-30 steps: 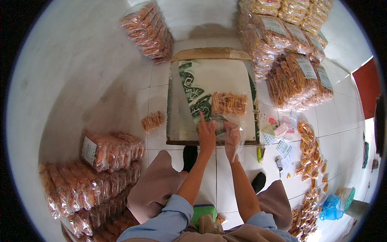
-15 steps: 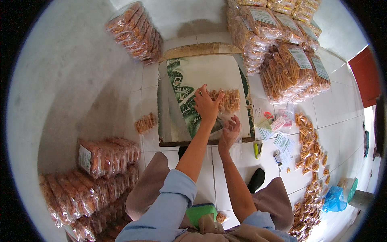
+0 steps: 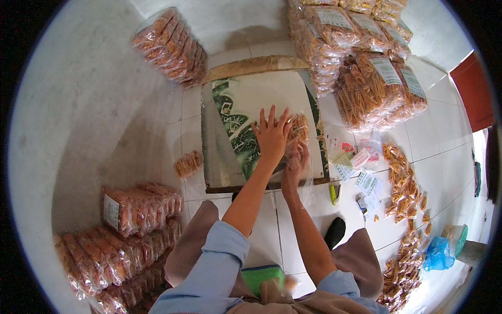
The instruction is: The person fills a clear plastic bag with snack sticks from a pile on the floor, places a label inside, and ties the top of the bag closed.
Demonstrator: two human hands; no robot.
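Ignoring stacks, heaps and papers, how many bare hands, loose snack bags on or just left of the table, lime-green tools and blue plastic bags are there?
Bare hands: 2 (left hand, right hand)
Snack bags: 2 (table bag, floor bag)
Lime-green tool: 1
Blue plastic bag: 1
Total: 6
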